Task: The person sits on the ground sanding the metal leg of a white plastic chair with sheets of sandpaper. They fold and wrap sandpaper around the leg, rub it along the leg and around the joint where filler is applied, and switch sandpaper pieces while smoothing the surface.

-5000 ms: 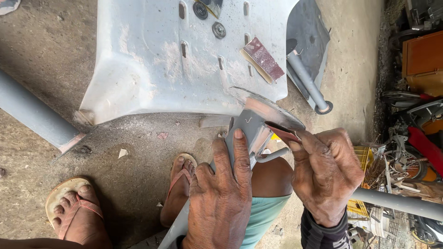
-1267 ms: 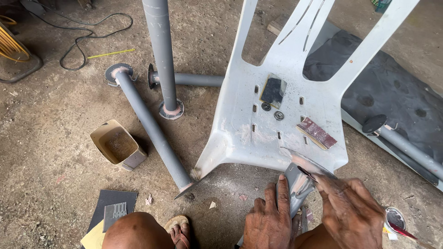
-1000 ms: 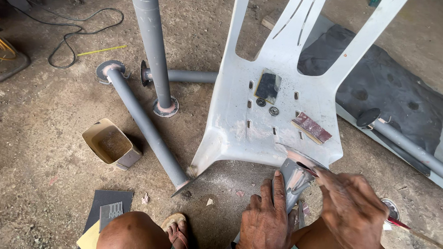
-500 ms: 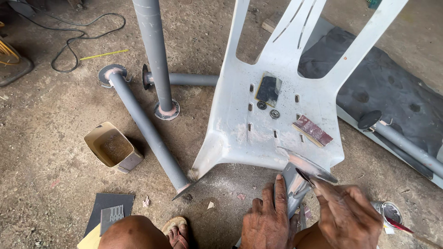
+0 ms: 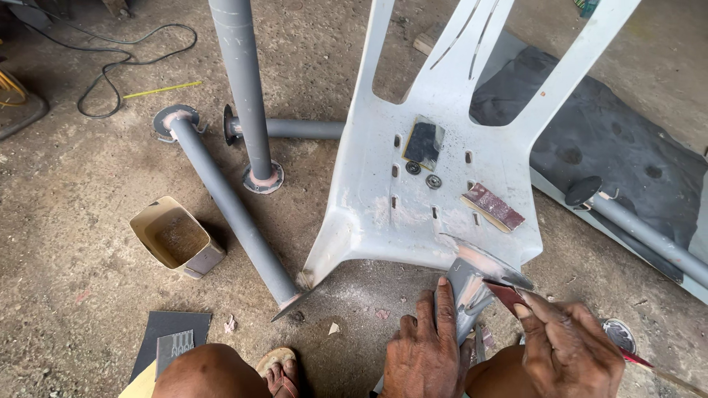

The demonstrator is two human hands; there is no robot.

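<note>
My left hand (image 5: 428,346) grips a grey metal pipe with a flat flange (image 5: 479,267) at its upper end, held upright between my knees. My right hand (image 5: 571,350) pinches a reddish-brown piece of sandpaper (image 5: 509,292) against the underside of the flange. The flange's edge touches the front lip of a white plastic chair (image 5: 442,184) lying tipped on the concrete floor.
On the chair seat lie a dark sandpaper sheet (image 5: 424,141), two washers (image 5: 423,175) and a red sanding block (image 5: 493,207). Several grey flanged pipes (image 5: 228,203) stand and lie at left. A small open cardboard box (image 5: 177,237), cables and dark sandpaper sheets (image 5: 169,339) lie nearby.
Five seconds ago the view was close on the hands; it has since pulled back and tilted up. In the last second the hands stay on the pipe, with the right hand shifting slightly at the flange.
</note>
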